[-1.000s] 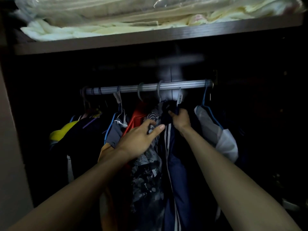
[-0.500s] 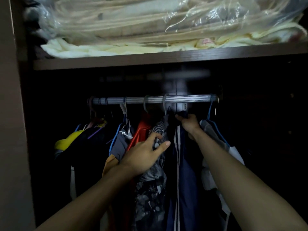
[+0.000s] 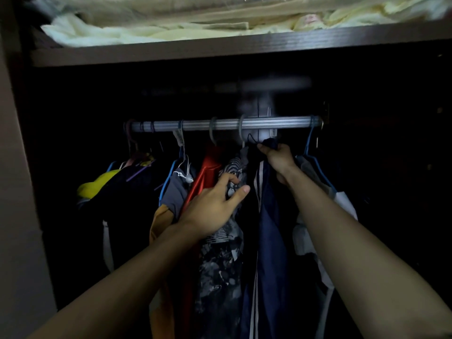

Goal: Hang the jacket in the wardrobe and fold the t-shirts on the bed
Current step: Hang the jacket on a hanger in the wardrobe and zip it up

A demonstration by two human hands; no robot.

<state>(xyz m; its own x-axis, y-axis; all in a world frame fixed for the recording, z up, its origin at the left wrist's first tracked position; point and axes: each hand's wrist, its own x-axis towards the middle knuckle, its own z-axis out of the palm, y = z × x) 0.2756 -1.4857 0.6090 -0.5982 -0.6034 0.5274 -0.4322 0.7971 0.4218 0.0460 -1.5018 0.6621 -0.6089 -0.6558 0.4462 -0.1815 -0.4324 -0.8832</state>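
Note:
A navy jacket (image 3: 271,231) with white stripes hangs down in the middle of the dark wardrobe. My right hand (image 3: 278,159) grips its collar and the hanger top just below the silver rail (image 3: 220,124); the dark hook sits right under the rail, and whether it is over the rail is hidden. My left hand (image 3: 215,204) presses a grey patterned shirt (image 3: 220,260) leftward, thumb and fingers around its shoulder. No bed or t-shirts to fold are in sight.
Other garments hang left of the gap: a red top (image 3: 204,172), a grey hooded one (image 3: 175,189), a dark and yellow one (image 3: 97,189). A pale garment (image 3: 342,204) on a blue hanger hangs right. The shelf (image 3: 220,47) above carries cream bedding (image 3: 171,33).
My right hand has lifted the jacket's collar and hanger up closer to the rail. My left hand has stayed on the patterned shirt, holding it aside.

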